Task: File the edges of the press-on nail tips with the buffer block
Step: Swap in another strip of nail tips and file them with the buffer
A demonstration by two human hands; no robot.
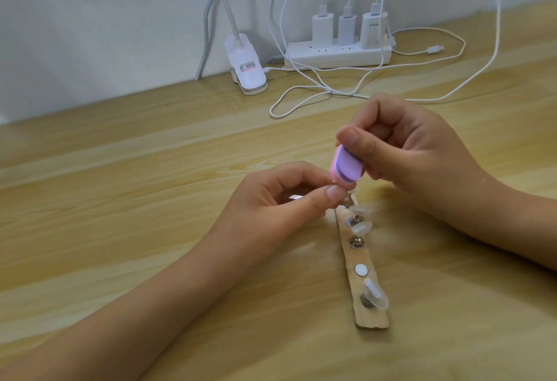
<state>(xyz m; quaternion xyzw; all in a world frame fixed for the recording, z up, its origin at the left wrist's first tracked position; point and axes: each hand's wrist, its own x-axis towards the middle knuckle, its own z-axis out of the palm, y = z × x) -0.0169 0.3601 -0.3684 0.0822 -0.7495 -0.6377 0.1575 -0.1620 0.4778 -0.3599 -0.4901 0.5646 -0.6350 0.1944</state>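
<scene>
A pink and purple buffer block [136,166] is pinched between the thumb and fingers of my right hand [404,151], its lower end pointing down. My left hand [271,202] pinches a small clear nail tip on a metal stand [346,196] right under the block's lower end; the tip itself is mostly hidden by my fingertips. A wooden strip [360,255] lies on the table below, bearing metal studs, a white round pad [361,269] and clear press-on nail tips [361,227] [375,294].
The wooden table [150,199] stretches out to the left. At the back stand a white clip lamp [245,67] and a white power strip [337,55] with three chargers. White cables [319,88] loop across the table behind my hands.
</scene>
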